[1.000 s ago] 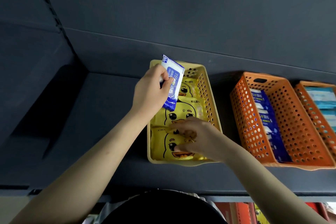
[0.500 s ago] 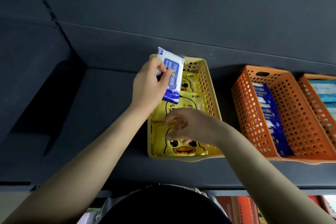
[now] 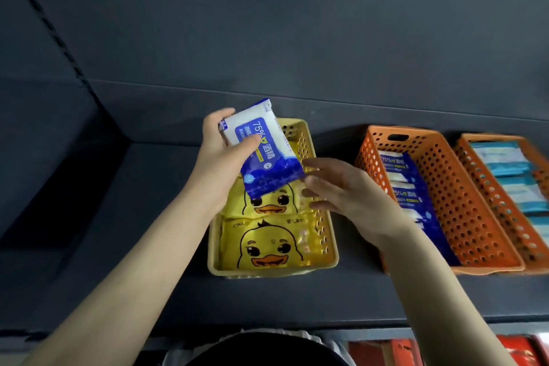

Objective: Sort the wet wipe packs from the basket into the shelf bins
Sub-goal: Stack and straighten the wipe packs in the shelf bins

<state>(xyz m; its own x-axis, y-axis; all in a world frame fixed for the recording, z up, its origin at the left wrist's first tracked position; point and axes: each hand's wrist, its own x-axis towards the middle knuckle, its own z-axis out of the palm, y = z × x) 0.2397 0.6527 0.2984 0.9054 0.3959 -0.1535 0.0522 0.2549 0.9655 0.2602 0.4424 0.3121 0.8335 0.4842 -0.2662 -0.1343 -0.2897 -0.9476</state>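
Blue pack (image 3: 261, 154) is pinched by left hand (image 3: 221, 163) over yellow bin (image 3: 323, 235) far end; right hand (image 3: 341, 190), fingers spread, possibly touches it. Misfiling among duck packs (image 3: 261, 249) is risked if released.

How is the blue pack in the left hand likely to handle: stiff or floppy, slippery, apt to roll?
Probably pliable, not limp: the blue pack holds its shape though the left hand grips one end. Glossy film, likely slippery. Flat, so unlikely to roll.
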